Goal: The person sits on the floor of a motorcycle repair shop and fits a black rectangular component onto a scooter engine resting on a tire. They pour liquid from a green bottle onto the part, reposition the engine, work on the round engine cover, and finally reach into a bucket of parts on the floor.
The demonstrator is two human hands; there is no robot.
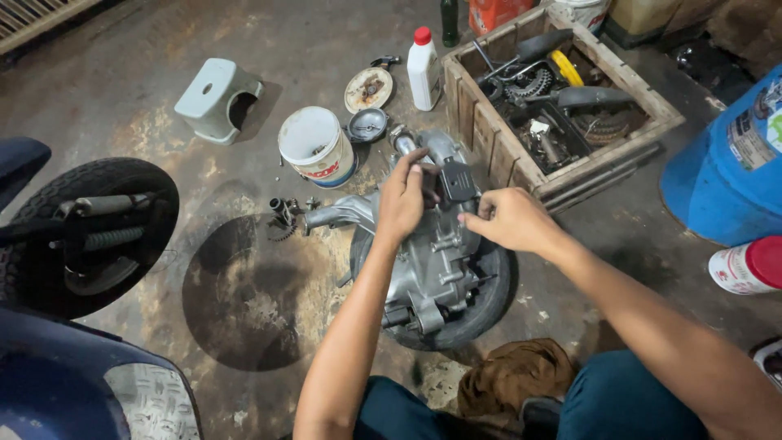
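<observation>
Hands are working on the grey engine casing (432, 261), which is lying near the middle of the floor on top of a black tyre (481, 305). Left hand (403, 200) is curling over the far end of the casing, fingers closed around a dark part there; whether they are gripping it or only bracing is not clear. Right hand (509, 218) is pinching something small at the black block (456, 181), thumb and forefinger nearly shut.

Risks, as judged:
- Casing is resting on a round tyre, so a hard push could be rocking it and sending it off toward the stained floor.
- Any small fastener slipping from the pinch could be vanishing among the loose gear parts (283, 218) lying just left of the casing.
- White bucket (316, 147) is standing close on the far left; an elbow swing could be tipping it.

Hard to read: the item under the right fingertips is too small to identify. Left palm is hiding what it is covering. Wooden crate (570, 151) at far right is holding a tangle of dark parts, not separable. Scooter wheel (85, 236) at left is being cut off by the frame edge.
</observation>
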